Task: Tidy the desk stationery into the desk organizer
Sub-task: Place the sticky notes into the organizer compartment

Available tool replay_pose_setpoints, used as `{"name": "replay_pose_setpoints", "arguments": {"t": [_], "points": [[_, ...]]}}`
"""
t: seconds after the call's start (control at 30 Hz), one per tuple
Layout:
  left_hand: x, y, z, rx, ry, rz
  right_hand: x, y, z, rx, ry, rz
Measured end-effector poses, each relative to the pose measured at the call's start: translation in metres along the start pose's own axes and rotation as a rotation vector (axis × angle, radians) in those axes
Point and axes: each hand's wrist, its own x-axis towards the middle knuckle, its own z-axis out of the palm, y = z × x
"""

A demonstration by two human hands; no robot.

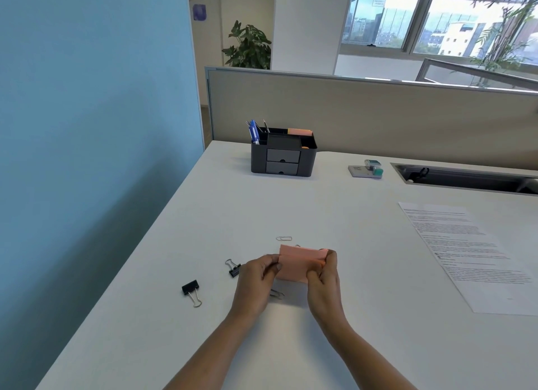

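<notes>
Both your hands hold a pink pad of sticky notes (300,261) just above the white desk (334,203): your left hand (256,279) pinches its left edge between thumb and fingers, and your right hand (323,276) pinches its right edge, fingers curled over the corner. The desk organizer (283,152) stands well apart from the pad, near the desk's far left corner and close to the beige partition (378,110), with blue pens (254,132) upright in its left compartment and more pink notes (300,131) at its back right. The stretch of desk between the pad and the organizer lies open apart from one paper clip (283,238) just beyond the pad. To your left, two binder clips (233,268) (192,291) lie near the desk's left edge, beyond which the blue wall (87,98) rises. Another clip (276,294) is partly hidden under your left hand. To the right lie a printed sheet (471,253), a stapler (367,168) and a cable recess (465,178).
</notes>
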Motion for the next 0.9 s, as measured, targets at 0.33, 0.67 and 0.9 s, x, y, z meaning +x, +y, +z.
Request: {"name": "replay_pose_setpoints", "arguments": {"t": [0.33,0.67,0.9], "points": [[-0.003,0.002,-0.003,0.042,-0.01,0.005,0.005,0.004,0.002,-0.036,-0.036,0.002],[0.03,0.009,-0.011,0.083,0.023,-0.068,0.03,-0.005,-0.013,-0.093,-0.089,-0.071],[0.088,0.031,-0.012,0.039,-0.015,-0.118,0.089,-0.035,-0.017,-0.071,-0.068,-0.071]]}}
